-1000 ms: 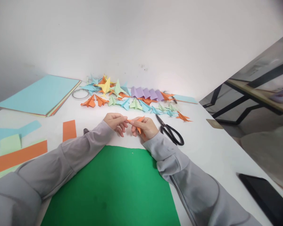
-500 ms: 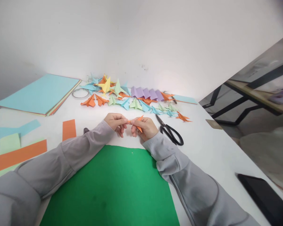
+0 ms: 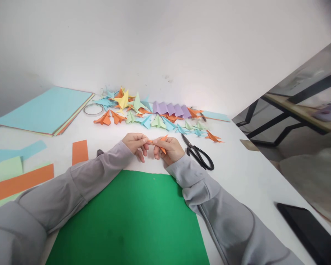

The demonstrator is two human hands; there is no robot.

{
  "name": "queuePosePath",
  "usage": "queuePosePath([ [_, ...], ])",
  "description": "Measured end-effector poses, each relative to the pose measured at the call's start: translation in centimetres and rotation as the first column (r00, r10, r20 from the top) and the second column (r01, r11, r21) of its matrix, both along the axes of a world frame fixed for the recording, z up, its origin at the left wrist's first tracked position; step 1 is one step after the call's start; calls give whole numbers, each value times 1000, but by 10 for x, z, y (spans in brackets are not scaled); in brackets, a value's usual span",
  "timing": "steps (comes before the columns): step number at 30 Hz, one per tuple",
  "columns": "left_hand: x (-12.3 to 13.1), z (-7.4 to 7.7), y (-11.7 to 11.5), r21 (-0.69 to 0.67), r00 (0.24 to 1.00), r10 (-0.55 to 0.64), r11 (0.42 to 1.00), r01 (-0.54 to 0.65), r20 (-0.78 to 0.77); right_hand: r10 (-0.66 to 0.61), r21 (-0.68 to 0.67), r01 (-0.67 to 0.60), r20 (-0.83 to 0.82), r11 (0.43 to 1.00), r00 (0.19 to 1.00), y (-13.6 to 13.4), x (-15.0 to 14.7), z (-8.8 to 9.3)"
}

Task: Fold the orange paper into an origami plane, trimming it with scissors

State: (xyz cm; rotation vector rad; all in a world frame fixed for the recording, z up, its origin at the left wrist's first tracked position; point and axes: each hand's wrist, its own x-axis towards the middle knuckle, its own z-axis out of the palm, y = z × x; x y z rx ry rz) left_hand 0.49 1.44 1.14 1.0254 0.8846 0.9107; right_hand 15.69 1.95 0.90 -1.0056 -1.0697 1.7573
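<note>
Between my two hands is a small folded orange paper figure, held just above the table beyond the green sheet. My left hand pinches its thin left end between thumb and forefinger. Its wider, pointed part is gripped by my right hand, whose thumb covers the middle of it. Behind my hands lies a row of folded paper figures in orange, green, blue and yellow. A purple pleated paper strip rests among them.
Black-handled scissors lie right of my right hand. A black phone-like slab is at the right edge. Coloured sheets are stacked at the left, near a wire ring. Cut orange strips lie at the left front.
Both hands keep their hold on the orange figure and have barely moved. The whole view has shifted very slightly.
</note>
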Motion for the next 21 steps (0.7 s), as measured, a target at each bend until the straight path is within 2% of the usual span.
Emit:
queuePosePath([
  [5,-2,1,0,7,1000,17,1000,-18,25,-2,-18,3,11,1000,1000,0,1,1],
  [14,4,2,-3,68,994,83,995,-79,-64,6,-6,-6,19,1000,1000,0,0,0],
  [21,5,7,-4,-12,996,52,999,-53,-78,20,-5,-19,28,1000,999,0,0,0],
])
